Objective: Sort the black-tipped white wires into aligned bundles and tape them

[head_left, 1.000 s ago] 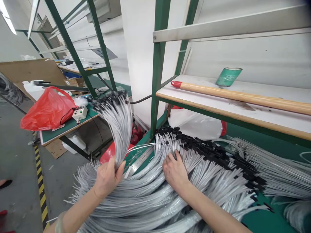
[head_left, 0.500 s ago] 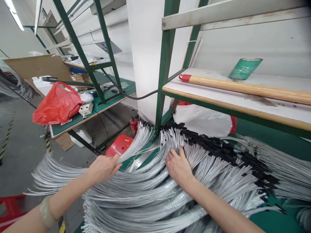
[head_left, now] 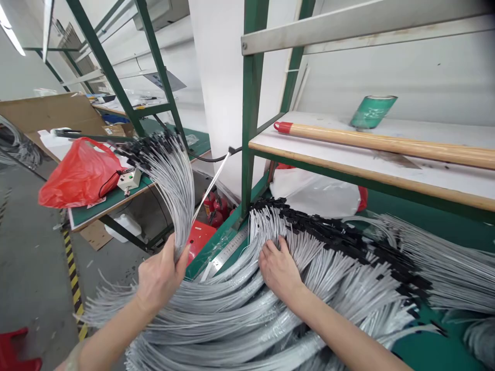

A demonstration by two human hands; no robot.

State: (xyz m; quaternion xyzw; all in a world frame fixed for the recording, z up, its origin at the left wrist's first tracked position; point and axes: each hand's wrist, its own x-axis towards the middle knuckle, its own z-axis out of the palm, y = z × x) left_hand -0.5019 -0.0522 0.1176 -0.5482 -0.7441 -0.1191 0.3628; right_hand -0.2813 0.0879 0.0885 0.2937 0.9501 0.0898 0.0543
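My left hand is closed around a bundle of grey wires, raised at the left, with black connectors fanned out at its top. A pair of pale wires leans away from that bundle to the right. My right hand lies on the piled wire bundles, its fingers curled over one bundle near the connector ends. Several of these bundles are wrapped in clear film. Their black connectors form a row along the back of the pile. The right fingertips are partly hidden among the wires.
A steel ruler lies on the green bench beside the pile. Above, a shelf holds a wooden pole and a green can. A red bag and a small switch box sit on the left bench. More wires lie right.
My left hand has lifted its wire bundle, swinging the connector ends up and left off the bench. My right hand stays on the pile. The view has shifted slightly.
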